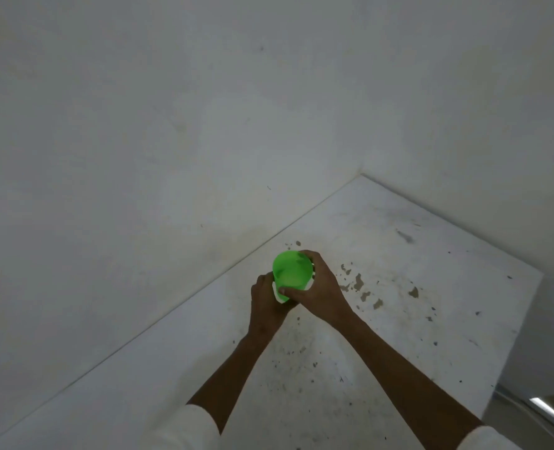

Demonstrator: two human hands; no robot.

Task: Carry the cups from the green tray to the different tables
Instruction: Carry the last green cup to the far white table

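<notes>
Both hands, left hand (267,300) & right hand (318,284), gripping green cup (291,269) w/ white cup (280,295), over stained table (399,271), wall (139,141) close behind

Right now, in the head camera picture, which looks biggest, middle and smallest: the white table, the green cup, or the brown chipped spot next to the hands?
1. White table, by far the biggest.
2. Green cup, held between the left hand and right hand.
3. Brown chipped spot, smallest.

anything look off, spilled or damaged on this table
Yes: the white table is worn, with brown chipped-looking patches right of the green cup and dark specks nearer the person. No spill shows. Both hands, left hand and right hand, hold the cup.
</notes>
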